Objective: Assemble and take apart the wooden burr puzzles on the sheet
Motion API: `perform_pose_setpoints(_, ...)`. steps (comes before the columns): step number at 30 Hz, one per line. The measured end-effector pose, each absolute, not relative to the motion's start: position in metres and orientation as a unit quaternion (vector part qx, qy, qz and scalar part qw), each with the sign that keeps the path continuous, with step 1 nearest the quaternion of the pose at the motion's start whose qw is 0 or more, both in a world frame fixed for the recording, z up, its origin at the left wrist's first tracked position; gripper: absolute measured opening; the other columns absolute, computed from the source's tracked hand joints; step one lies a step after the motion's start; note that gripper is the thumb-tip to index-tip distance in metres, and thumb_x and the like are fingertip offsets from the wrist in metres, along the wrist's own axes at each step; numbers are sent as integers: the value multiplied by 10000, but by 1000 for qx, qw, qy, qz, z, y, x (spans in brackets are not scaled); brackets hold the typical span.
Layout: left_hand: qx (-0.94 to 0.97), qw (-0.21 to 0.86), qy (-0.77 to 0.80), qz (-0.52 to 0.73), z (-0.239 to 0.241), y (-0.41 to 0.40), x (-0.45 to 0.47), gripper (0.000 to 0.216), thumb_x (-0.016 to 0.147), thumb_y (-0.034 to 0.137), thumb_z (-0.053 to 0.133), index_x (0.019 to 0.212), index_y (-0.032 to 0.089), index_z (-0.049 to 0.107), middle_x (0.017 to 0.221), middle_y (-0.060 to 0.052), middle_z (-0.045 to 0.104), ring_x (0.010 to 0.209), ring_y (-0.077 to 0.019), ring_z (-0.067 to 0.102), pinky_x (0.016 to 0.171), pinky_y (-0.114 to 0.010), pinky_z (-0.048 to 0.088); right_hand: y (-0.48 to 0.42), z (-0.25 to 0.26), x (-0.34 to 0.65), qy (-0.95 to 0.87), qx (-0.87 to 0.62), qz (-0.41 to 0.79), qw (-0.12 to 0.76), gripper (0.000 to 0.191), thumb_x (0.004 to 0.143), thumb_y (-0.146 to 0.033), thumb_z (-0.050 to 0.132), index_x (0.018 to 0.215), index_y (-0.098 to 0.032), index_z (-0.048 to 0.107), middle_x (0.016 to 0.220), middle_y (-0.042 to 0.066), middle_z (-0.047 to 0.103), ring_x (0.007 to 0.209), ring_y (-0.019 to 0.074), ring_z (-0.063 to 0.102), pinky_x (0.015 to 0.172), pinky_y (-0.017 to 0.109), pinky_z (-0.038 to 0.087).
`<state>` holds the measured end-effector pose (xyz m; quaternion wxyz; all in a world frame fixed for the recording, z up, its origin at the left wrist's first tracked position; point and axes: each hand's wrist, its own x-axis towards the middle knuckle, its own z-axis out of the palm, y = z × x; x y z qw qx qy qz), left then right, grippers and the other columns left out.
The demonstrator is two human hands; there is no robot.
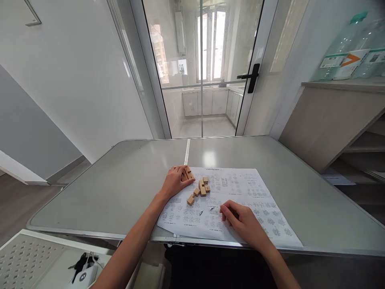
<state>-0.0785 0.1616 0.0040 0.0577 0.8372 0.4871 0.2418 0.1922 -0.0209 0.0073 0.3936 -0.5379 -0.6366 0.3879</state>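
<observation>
My left hand (177,180) lies at the top left of a printed paper sheet (246,235), its fingers and thumb closed around wooden puzzle pieces (189,173) with dark notches. Part of these pieces is hidden under the fingers. Just right of that hand, several small light-wood pieces (202,188) form a loose cluster on the sheet. A single wooden block (190,200) marks the cluster's lower left end. Lower on the sheet rests my right hand (239,220), fingers curled in toward the thumb, with nothing visible in them. It is apart from the wood.
The sheet lies on a grey folding table (120,188) with a centre seam. Beyond stands a glass door (207,108) with a black handle (253,78). Plastic bottles (345,56) occupy a shelf at right. A white perforated surface (33,261) at lower left holds keys (80,263).
</observation>
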Motion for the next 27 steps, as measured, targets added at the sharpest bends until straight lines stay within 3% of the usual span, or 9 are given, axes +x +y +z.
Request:
perform_pose_setpoints(7, 821, 80, 499, 266, 8, 158, -76, 751, 861, 597, 767, 1463, 203, 551, 1352, -143, 680, 1309, -368, 570, 1080, -532, 492, -19, 3, 193, -639, -538, 388, 390, 448, 1063, -563, 469, 823, -228, 646, 727, 15, 692, 631, 186, 568, 629, 298, 432)
perform_pose_setpoints(15, 762, 248, 476, 363, 25, 146, -49, 731, 887, 572, 753, 1493, 224, 537, 1406, -123, 655, 1242, -283, 649, 1096, -454, 513, -19, 5, 191, -631, -520, 398, 416, 441, 1049, -565, 509, 810, -221, 647, 700, 12, 678, 602, 175, 580, 612, 289, 454)
perform_pose_setpoints(19, 788, 317, 416, 324, 33, 128, -11, 718, 879, 573, 764, 1479, 238, 557, 1469, -115, 627, 1328, -298, 610, 1139, -459, 489, -24, 6, 192, -570, -522, 373, 514, 412, 1035, -562, 546, 851, -213, 665, 725, 11, 648, 575, 155, 550, 555, 274, 439)
perform_pose_setpoints(22, 803, 352, 374, 302, 38, 111, 20, 742, 867, 593, 771, 1478, 228, 559, 1430, -125, 654, 1283, -301, 640, 1102, -458, 521, -28, 3, 195, -484, -549, 303, 610, 389, 1026, -556, 573, 866, -211, 655, 670, -19, 575, 559, 142, 518, 555, 264, 442)
perform_pose_setpoints(27, 883, 251, 294, 267, 38, 92, 58, 784, 815, 630, 806, 1450, 235, 570, 1409, -137, 659, 1334, -348, 577, 1107, -514, 504, -28, -6, 198, -409, -562, 232, 681, 390, 1010, -556, 604, 853, -202, 646, 635, -35, 539, 557, 132, 497, 557, 254, 438)
